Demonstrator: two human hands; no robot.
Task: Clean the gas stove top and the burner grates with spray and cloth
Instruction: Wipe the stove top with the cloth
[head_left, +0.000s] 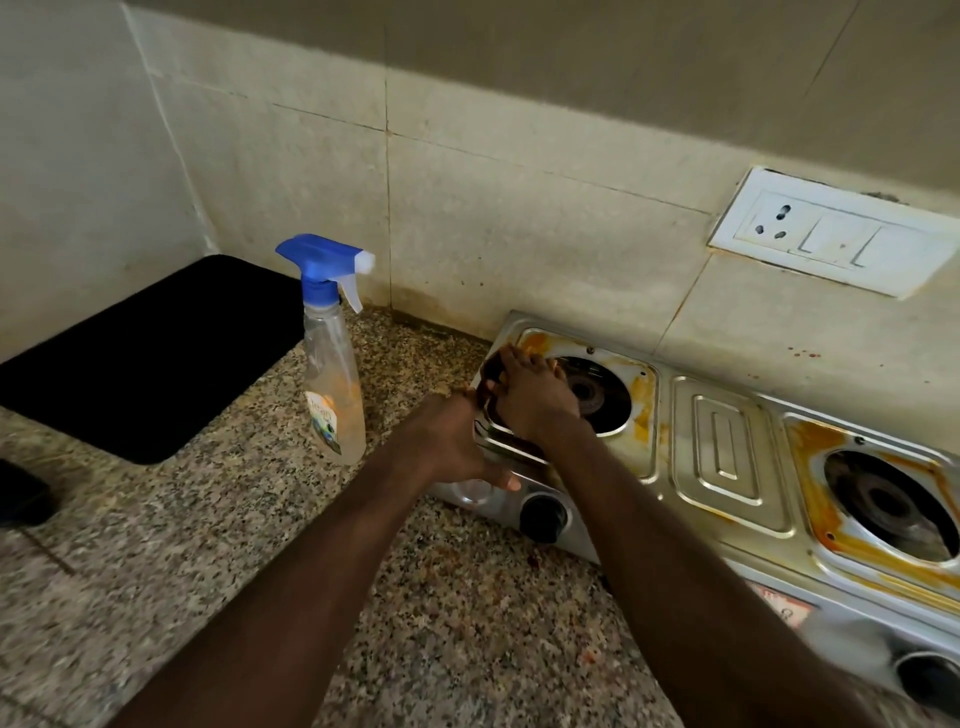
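— Black mat (150, 358) is lying at the far left of the speckled granite table (208, 545), reaching back toward the tiled wall. What is standing beside it?

— A clear spray bottle (332, 358) with a blue trigger head is standing upright just right of the mat. Its nozzle is pointing right, and it is standing apart from both hands.

— And the hands?

— The left hand (452, 441) is resting against the left front corner of the steel gas stove (727, 452). Its back is facing the camera and hiding most of the fingers, so I cannot tell how they are lying. One fingertip is showing against the front panel, just left of the black knob (543, 517). The right hand (530, 395) is pressing down on the stove top at the left rim of the left burner (597, 395), its fingers (519, 358) held together and bending downward. Something dark is showing under them; cloth or reflection, I cannot tell.

— How is the stove looking?

— It is sitting on the table against the wall, running off to the right. Orange-yellow stains are ringing both burner wells, heavier around the right burner (888, 504), while the ribbed panel between them is looking cleaner. A white socket plate (831, 234) is sitting on the wall above.
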